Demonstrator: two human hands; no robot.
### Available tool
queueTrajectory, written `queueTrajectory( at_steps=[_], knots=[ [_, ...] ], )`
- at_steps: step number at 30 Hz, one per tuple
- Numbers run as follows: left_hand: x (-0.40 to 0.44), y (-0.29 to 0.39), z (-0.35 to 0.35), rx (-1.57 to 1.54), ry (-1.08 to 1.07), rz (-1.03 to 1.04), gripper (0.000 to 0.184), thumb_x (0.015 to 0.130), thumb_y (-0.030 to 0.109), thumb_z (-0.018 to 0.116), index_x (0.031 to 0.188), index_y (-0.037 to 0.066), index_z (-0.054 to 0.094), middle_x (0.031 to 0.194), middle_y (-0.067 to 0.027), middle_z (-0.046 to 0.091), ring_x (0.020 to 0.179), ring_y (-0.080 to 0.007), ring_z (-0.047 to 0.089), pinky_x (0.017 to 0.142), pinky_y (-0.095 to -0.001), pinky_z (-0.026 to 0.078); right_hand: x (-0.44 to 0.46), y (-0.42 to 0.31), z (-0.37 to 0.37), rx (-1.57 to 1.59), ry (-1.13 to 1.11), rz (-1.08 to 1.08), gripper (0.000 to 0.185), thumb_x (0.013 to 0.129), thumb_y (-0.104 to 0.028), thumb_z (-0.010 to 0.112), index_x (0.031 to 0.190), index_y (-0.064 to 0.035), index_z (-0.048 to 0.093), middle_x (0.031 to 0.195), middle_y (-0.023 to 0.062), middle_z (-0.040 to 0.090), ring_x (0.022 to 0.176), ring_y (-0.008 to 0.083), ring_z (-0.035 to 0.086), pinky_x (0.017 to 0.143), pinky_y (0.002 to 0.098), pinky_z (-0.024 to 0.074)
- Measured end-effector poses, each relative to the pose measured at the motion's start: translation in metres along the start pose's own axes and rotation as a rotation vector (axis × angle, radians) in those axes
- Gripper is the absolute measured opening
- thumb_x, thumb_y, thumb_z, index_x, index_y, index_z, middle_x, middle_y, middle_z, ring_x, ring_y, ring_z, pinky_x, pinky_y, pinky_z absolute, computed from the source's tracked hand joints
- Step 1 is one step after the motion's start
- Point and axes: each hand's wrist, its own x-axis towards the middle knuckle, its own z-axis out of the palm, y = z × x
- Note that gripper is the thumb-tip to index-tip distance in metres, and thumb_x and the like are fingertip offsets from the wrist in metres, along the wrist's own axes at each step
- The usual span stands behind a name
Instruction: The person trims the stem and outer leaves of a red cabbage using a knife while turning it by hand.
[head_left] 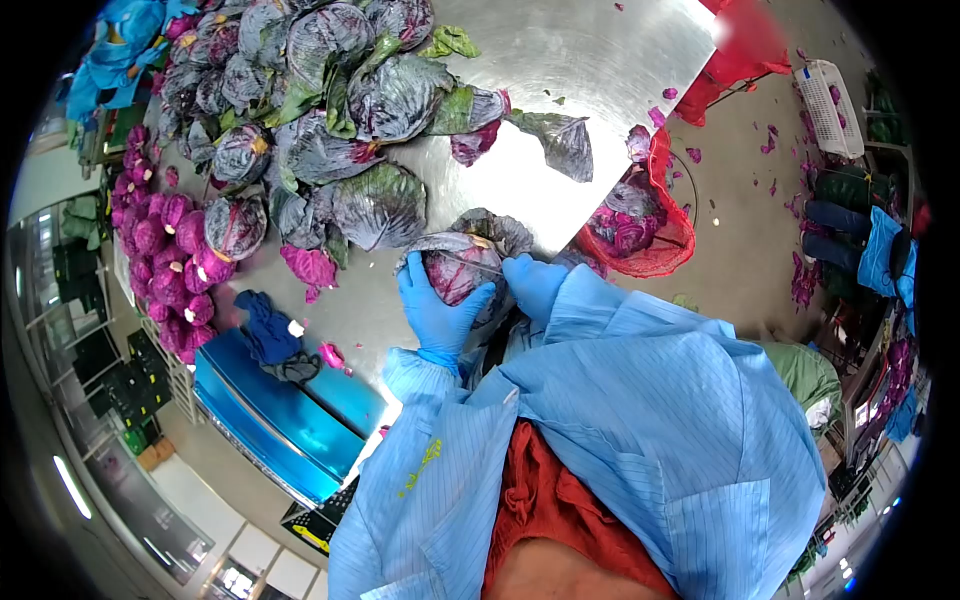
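In blue gloves, both my hands are at a red cabbage (pixel 462 272) near the table's front edge. My left hand (pixel 438 312) grips it from the left and front, fingers and thumb spread around its side. My right hand (pixel 535 287) is closed around a knife, whose handle is hidden in the fist. The thin blade of the knife (pixel 484 267) lies across the top of the cabbage, pointing left. Dark loose outer leaves (pixel 497 230) stand just behind the cabbage.
Untrimmed red cabbages (pixel 390 98) are piled on the metal table (pixel 610 60); trimmed purple heads (pixel 172 255) lie at left. A red mesh bag (pixel 660 255) with leaves hangs at the right edge. Dark blue cloth (pixel 268 333) rests beside a blue tray (pixel 275 410). A white basket (pixel 832 108) stands farther right.
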Motion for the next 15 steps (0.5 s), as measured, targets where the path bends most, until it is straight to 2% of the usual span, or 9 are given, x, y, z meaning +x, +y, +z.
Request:
queueTrajectory(
  at_steps=[2, 5, 8, 11, 12, 15],
  knots=[
    [-0.004, 0.001, 0.001, 0.042, 0.022, 0.032, 0.109, 0.058, 0.047, 0.086, 0.139, -0.005, 0.034, 0.131, -0.0257, 0.043, 0.122, -0.0415, 0.043, 0.104, -0.0438, 0.036, -0.003, 0.001, 0.003, -0.003, -0.007, -0.002, 0.027, 0.087, -0.013, 0.051, 0.112, -0.0054, 0.047, 0.109, 0.0256, 0.059, 0.094, 0.0398, 0.066, 0.077, 0.0494, 0.0518],
    [-0.011, 0.005, -0.007, 0.015, 0.009, -0.014, 0.108, 0.058, 0.047, 0.086, 0.138, -0.006, 0.036, 0.128, -0.0262, 0.045, 0.119, -0.0417, 0.046, 0.102, -0.0443, 0.037, -0.003, 0.001, 0.009, 0.037, -0.049, -0.062, 0.019, 0.089, -0.012, 0.047, 0.106, -0.005, 0.049, 0.104, 0.0252, 0.061, 0.094, 0.0407, 0.065, 0.076, 0.0485, 0.0522],
    [-0.004, 0.012, 0.005, -0.002, 0.013, -0.017, 0.107, 0.058, 0.049, 0.085, 0.137, -0.005, 0.037, 0.126, -0.0265, 0.047, 0.117, -0.0429, 0.047, 0.101, -0.0452, 0.038, 0.002, 0.005, 0.004, 0.01, -0.076, -0.043, 0.021, 0.088, -0.012, 0.049, 0.108, -0.0046, 0.049, 0.105, 0.025, 0.061, 0.095, 0.0404, 0.065, 0.077, 0.0477, 0.0522],
    [-0.008, 0.012, 0.003, 0.151, 0.078, 0.027, 0.108, 0.054, 0.055, 0.083, 0.136, -0.001, 0.04, 0.122, -0.0257, 0.05, 0.111, -0.0434, 0.049, 0.092, -0.0489, 0.042, 0.005, 0.005, -0.001, 0.001, -0.103, -0.025, 0.024, 0.087, -0.012, 0.051, 0.109, -0.0042, 0.049, 0.105, 0.0248, 0.061, 0.095, 0.0401, 0.065, 0.078, 0.0469, 0.0521],
    [0.0, 0.011, 0.01, 0.103, 0.126, 0.057, 0.106, 0.055, 0.055, 0.082, 0.134, -0.001, 0.041, 0.12, -0.0257, 0.051, 0.111, -0.0435, 0.049, 0.091, -0.0501, 0.043, 0.007, 0.006, -0.002, -0.01, -0.111, -0.023, 0.025, 0.086, -0.012, 0.051, 0.11, -0.004, 0.049, 0.105, 0.0247, 0.061, 0.095, 0.04, 0.065, 0.078, 0.0467, 0.0521],
    [0.003, 0.014, 0.007, 0.066, 0.117, -0.025, 0.104, 0.055, 0.055, 0.082, 0.132, -0.002, 0.042, 0.119, -0.0263, 0.052, 0.11, -0.0442, 0.05, 0.09, -0.0509, 0.043, 0.016, 0.009, -0.005, -0.035, -0.133, -0.02, 0.028, 0.085, -0.013, 0.053, 0.111, -0.0036, 0.049, 0.106, 0.0245, 0.061, 0.095, 0.0397, 0.065, 0.078, 0.0459, 0.0521]
  ],
)
